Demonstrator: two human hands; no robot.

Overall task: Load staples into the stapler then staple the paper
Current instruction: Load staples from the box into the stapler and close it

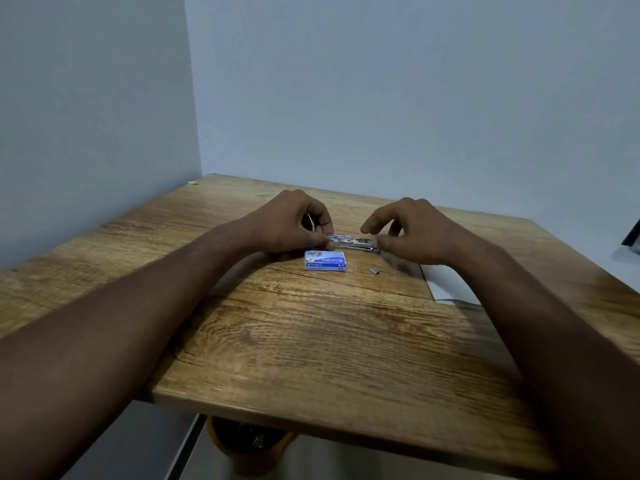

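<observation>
While both hands sit at the far middle of the wooden table (311, 341), the stapler (353, 242) lies flat between them with its long axis running left to right, so each hand meets one end of it. At the left end, the left hand (294, 225) is curled down with thumb and fingers pinched closed on the metal body, pinning it to the table. Over the right end the right hand (408, 230) has its fingers loosely bent and partly spread, the tips at or just above the metal; whether it actually grips anything — or carries a strip of staples — cannot be told from this view. What shows between the hands looks like bare metal channel, which suggests the stapler is opened for loading, though the detail is too small to be sure. Just on the near side of the stapler, almost touching it, sits the blue staple box (325, 260), nearer the left hand. Apart on the wood, to the right of the box and closer to the right hand, lies a small loose staple piece (373, 270). Near the right forearm and partly hidden by it is the white paper (446, 285), not yet under the stapler, so the loading step seems to be the one in hand.
</observation>
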